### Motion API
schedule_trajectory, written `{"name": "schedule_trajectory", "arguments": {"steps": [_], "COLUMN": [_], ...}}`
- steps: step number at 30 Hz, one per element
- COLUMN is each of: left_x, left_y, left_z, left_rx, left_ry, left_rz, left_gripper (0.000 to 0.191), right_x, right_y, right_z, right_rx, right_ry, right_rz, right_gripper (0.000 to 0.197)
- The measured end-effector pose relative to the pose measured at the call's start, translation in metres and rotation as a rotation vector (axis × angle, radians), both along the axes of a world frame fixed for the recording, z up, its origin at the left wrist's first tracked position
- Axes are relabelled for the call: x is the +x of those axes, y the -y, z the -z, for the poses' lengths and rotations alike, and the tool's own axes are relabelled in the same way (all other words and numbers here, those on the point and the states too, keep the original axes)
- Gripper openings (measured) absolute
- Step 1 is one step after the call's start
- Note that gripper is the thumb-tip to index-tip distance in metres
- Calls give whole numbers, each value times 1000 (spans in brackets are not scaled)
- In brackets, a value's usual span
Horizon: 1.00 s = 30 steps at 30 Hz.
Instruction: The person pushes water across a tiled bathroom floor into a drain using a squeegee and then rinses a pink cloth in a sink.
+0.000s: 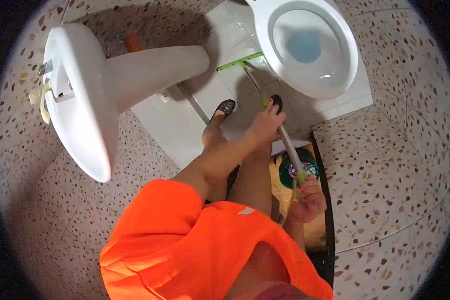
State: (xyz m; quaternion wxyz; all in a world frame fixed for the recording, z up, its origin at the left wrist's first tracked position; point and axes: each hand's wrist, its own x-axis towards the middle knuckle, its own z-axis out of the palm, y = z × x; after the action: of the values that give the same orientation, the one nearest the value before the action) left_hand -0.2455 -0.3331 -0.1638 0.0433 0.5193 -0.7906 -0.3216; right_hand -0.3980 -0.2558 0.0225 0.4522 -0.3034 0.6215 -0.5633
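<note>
A floor squeegee [290, 146] slants across the view from lower right to upper left. Its thin green blade [228, 66] rests on wet-looking pale floor tiles between the toilet bowl and the washbasin pedestal. My left hand [268, 122] grips the pole partway down, above one of my dark shoes. Around the pole's upper end, by a green grip, closes my right hand [309, 200], nearer my body.
The white toilet [345, 75] stands at upper right, with bluish water inside. A white pedestal washbasin [97, 142] is on the left. Speckled tile walls [378, 187] enclose both sides. Beside a dark door edge [322, 168] sits a round green object [285, 172].
</note>
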Motion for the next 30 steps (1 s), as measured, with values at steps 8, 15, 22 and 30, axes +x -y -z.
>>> {"name": "schedule_trajectory", "arguments": {"steps": [8,15,22,30], "left_x": [62,82,90,69], "left_y": [66,99,112,55], "left_z": [7,-10,-17,-83], "left_rx": [21,101,-28,157], "left_ry": [-68,-46,-148,-221], "left_rz": [-137,-382,-389,-550], "left_gripper": [25,11,19,15], "right_x": [45,77,88,116], "right_y": [26,114,123,95], "right_z": [64,31,17,-50], "right_rx": [-287,-390,-166,-540], "right_ry": [179,78,-238,-281], "right_rz": [-192,-465,-422,-307], "right_gripper": [24,23,12,13]}}
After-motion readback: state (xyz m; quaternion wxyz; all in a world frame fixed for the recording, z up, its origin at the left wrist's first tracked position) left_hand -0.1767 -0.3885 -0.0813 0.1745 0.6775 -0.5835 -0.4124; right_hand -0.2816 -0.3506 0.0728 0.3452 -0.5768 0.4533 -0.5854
